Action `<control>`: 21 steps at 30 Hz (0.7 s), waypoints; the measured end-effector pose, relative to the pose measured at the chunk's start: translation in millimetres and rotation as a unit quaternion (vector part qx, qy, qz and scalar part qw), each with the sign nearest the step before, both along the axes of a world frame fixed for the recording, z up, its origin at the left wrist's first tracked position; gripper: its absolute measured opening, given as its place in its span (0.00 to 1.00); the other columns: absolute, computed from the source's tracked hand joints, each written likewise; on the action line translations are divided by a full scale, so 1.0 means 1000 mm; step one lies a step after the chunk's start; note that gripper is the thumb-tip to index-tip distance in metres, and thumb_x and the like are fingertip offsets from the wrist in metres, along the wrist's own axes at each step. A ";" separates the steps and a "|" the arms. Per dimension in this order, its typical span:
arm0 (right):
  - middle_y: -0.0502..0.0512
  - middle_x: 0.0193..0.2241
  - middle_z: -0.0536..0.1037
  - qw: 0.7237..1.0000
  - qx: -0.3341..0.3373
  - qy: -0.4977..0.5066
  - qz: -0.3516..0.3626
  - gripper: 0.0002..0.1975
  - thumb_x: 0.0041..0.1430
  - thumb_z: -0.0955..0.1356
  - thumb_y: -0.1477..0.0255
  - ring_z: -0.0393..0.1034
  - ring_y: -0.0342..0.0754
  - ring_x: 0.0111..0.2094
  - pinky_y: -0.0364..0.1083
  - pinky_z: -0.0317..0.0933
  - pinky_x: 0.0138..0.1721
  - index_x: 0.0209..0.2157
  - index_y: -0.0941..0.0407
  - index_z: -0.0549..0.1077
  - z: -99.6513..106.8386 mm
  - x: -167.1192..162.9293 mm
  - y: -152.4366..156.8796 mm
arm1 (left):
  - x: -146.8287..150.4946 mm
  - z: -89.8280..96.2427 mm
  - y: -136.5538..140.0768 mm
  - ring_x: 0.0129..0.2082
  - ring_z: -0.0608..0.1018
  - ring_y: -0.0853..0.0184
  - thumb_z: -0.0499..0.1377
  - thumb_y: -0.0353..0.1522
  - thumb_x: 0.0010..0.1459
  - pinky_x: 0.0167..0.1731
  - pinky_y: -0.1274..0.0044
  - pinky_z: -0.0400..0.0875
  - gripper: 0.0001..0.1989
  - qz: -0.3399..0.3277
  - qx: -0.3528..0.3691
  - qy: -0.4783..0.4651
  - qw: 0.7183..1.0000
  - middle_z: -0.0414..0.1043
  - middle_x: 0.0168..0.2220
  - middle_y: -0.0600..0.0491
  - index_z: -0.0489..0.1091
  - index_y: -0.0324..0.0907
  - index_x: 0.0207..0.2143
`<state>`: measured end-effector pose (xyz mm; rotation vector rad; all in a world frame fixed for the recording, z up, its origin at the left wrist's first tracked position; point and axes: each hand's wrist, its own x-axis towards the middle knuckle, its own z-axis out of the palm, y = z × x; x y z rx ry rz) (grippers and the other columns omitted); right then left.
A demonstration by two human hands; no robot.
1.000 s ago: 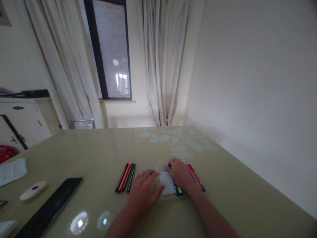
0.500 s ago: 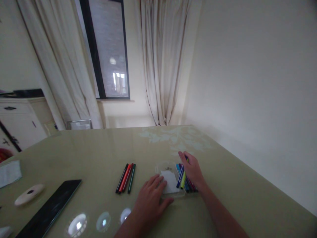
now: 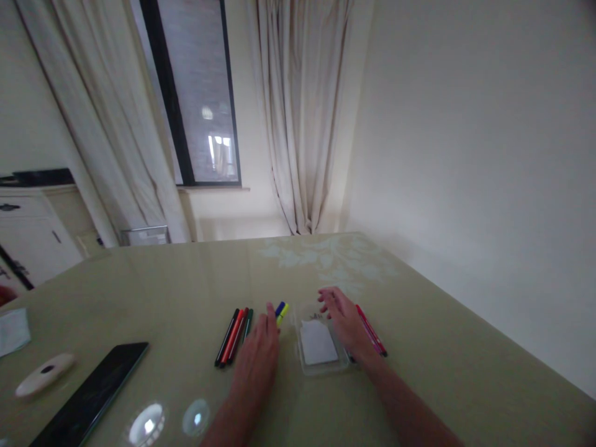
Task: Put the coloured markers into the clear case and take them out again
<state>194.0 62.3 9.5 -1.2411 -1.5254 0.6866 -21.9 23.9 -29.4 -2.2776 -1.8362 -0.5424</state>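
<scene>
My left hand is low over the table, closed on a blue marker and a yellow-green marker; only their far ends stick out past the fingers. Just left of it lie several markers side by side: a black one, red ones and a dark green one partly covered by the hand. My right hand is open, fingers apart and holding nothing, above the right edge of a clear plastic case with a white card in it. Red and purplish markers show beyond my right wrist, others hidden beneath.
At the left of the table lie a black tablet or phone, a pale oval object and a folded pale cloth or paper. Round glassy discs are near the front. A wall runs along the right side.
The blue and yellow-green markers have passed from my right hand to my left, which moved leftward off the case toward the row of markers. My right hand has opened, and the view has shifted slightly.
</scene>
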 end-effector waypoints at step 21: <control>0.59 0.38 0.77 0.892 0.041 -0.445 -0.063 0.15 0.72 0.61 0.67 0.70 0.53 0.43 0.49 0.59 0.46 0.34 0.56 0.76 -0.023 0.043 0.023 | -0.071 -0.005 0.020 0.68 0.64 0.54 0.43 0.41 0.72 0.64 0.58 0.60 0.28 0.109 -0.111 0.083 0.984 0.54 0.72 0.41 0.57 0.42 0.70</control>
